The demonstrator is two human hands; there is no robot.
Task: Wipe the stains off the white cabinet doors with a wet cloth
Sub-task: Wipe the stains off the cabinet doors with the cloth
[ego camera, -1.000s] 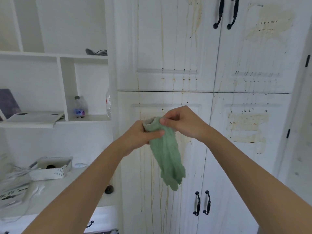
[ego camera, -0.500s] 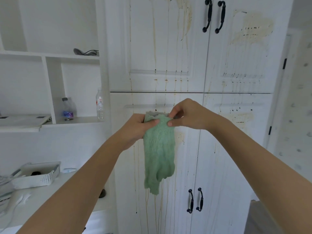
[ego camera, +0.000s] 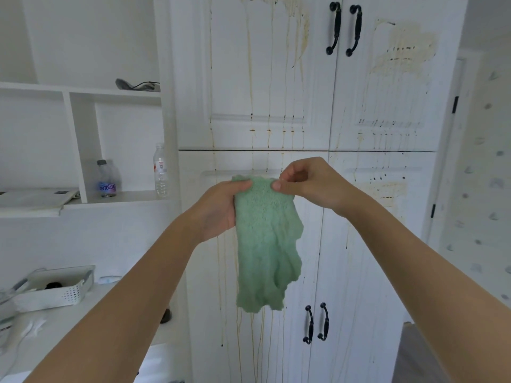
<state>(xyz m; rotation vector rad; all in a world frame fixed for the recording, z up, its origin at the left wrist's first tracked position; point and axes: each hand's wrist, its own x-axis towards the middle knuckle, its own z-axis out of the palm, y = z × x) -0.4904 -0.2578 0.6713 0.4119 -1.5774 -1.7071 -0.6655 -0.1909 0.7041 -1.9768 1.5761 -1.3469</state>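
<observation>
Head view: cloth (ego camera: pixel 264 244) masking door stains (ego camera: pixel 250 327)

This looked like a room in a home. Tall white cabinet doors (ego camera: pixel 276 78) with black handles (ego camera: pixel 344 29) filled the centre and right of the frame, streaked with brownish stains (ego camera: pixel 401 51). At the left, open white shelves (ego camera: pixel 83 92) held two water bottles (ego camera: pixel 160 170). A white basket (ego camera: pixel 55 288) sat on the tabletop (ego camera: pixel 83 322) at lower left, its contents too blurred to name.
</observation>
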